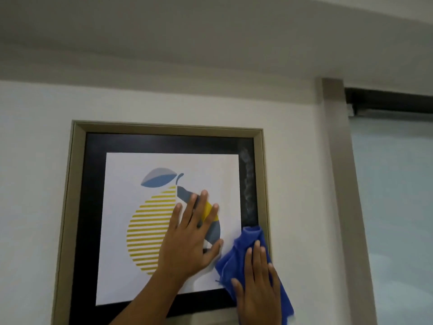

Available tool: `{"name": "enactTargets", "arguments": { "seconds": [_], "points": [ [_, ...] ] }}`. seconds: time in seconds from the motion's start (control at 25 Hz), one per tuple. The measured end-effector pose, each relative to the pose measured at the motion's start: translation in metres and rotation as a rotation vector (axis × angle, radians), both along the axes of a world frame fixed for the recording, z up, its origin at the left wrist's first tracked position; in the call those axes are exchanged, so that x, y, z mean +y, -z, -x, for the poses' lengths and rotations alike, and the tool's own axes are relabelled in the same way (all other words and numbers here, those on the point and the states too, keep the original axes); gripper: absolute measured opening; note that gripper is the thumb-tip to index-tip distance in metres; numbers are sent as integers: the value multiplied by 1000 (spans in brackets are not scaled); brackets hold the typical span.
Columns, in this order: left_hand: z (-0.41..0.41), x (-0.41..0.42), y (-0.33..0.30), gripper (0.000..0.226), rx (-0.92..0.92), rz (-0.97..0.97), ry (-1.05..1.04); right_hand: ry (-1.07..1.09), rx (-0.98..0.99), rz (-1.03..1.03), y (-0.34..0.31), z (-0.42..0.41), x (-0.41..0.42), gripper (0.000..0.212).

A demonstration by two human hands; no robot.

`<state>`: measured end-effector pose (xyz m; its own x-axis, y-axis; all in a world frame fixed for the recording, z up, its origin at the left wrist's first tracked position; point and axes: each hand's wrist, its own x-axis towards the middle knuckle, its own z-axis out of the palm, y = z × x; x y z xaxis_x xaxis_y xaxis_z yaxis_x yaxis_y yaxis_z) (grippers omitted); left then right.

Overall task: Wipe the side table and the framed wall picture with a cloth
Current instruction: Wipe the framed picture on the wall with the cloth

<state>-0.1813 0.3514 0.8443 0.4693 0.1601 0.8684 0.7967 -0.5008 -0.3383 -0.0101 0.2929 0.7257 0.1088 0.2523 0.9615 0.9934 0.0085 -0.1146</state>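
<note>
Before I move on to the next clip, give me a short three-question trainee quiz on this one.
1. True or false: the left hand lies flat and open on the picture.
2. Which hand presses the blue cloth to the glass? A) left B) right C) both
3. Fill in: a pale smear runs up the black border on the picture's ____ side.

Key
1. True. Its fingers are spread over the fruit print, with no cloth under them.
2. B. The right hand holds the cloth at the lower right corner, by the frame.
3. Right, just above the cloth.
</note>
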Motion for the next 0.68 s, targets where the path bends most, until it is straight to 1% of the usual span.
{"name": "enactTargets", "arguments": {
  "seconds": [0.08, 0.12, 0.2, 0.24, 0.28, 0.36, 0.4, 0.44, 0.48, 0.56, 0.6, 0.64, 0.68],
  "points": [
    [0, 2, 1, 82, -26, 0, -9, -6, 10, -88, -20, 6, 5, 67],
    [1, 3, 1, 84, -45, -1, -7, -37, 47, -115, -40, 8, 4, 66],
    [2, 3, 3, 84, -69, 3, -3, -162, 155, -189, -92, 7, 5, 67],
    [2, 1, 3, 84, -70, 4, -2, -194, 167, -195, -125, 5, 4, 68],
    [2, 1, 3, 83, -69, 6, -4, -185, 156, -199, -160, 5, 2, 68],
    [3, 1, 3, 83, -63, 9, -9, -77, 92, -189, -216, 7, 4, 65],
    [4, 1, 3, 82, -66, 9, -7, -51, 54, -168, -234, 8, 4, 63],
    [4, 1, 3, 82, -70, 7, -3, -8, 19, -176, -238, 6, 5, 62],
    [4, 1, 3, 81, -70, 9, -2, 7, 11, -204, -231, 7, 6, 62],
    [3, -1, 2, 80, -68, 8, 1, -50, 82, -234, -180, 5, 12, 61],
    [2, -2, 3, 79, -71, 2, 0, -61, 110, -181, -142, 8, 20, 62],
    [2, -2, 2, 79, -70, -3, -9, -27, 133, -126, -103, 13, 25, 59],
    [3, -3, 2, 77, -64, -4, -19, -39, 244, -109, -72, 22, 33, 54]
  ]
}}
